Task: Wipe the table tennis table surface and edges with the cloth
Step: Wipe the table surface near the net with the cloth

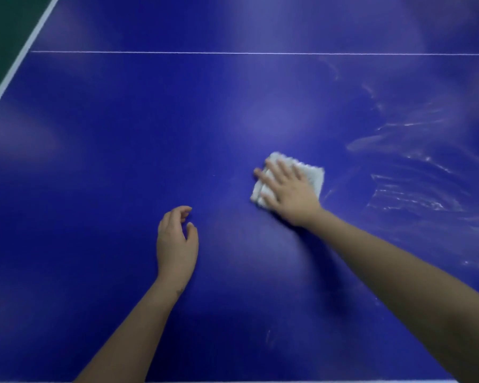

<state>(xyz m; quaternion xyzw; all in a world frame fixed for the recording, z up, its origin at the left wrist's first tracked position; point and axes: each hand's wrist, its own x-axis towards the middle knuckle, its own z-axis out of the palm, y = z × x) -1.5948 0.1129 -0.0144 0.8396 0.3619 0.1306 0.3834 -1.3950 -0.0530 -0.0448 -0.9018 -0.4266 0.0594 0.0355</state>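
Right hand (286, 189) presses down flat, fingers spread; left hand (176, 241) hovers loosely curled.

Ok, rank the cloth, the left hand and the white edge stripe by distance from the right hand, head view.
1. cloth, pressed under the right hand.
2. left hand, lower left of it.
3. white edge stripe, far upper left.
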